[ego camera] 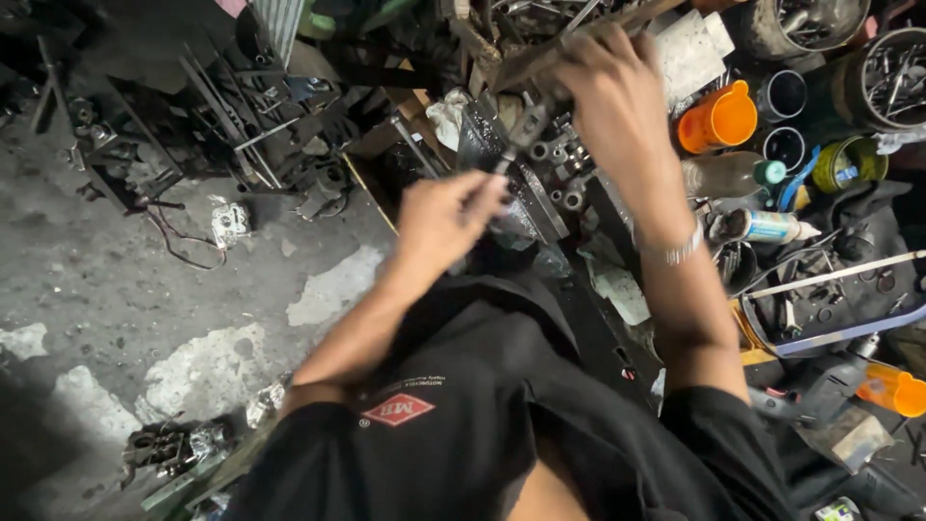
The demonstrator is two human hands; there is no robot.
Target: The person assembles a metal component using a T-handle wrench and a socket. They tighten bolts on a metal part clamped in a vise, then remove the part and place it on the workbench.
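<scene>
My left hand (446, 214) grips the lower end of a grey metal tool handle (526, 130) that slants up to the right. My right hand (608, 87) is closed over the tool's upper end, above a grimy metal block with round holes (564, 178) on the workbench. A metal bracelet (680, 251) sits on my right wrist. My black shirt (482, 415) fills the lower middle of the view. Where the tool meets the block is hidden by my fingers.
An orange plastic cup (719, 118), black tubes (786, 95), a clear bottle with a green cap (733, 174) and a spray can (767, 227) stand right of the block. A power drill (830, 386) lies lower right. Scrap metal parts (260, 116) pile on the concrete floor (116, 289) at left.
</scene>
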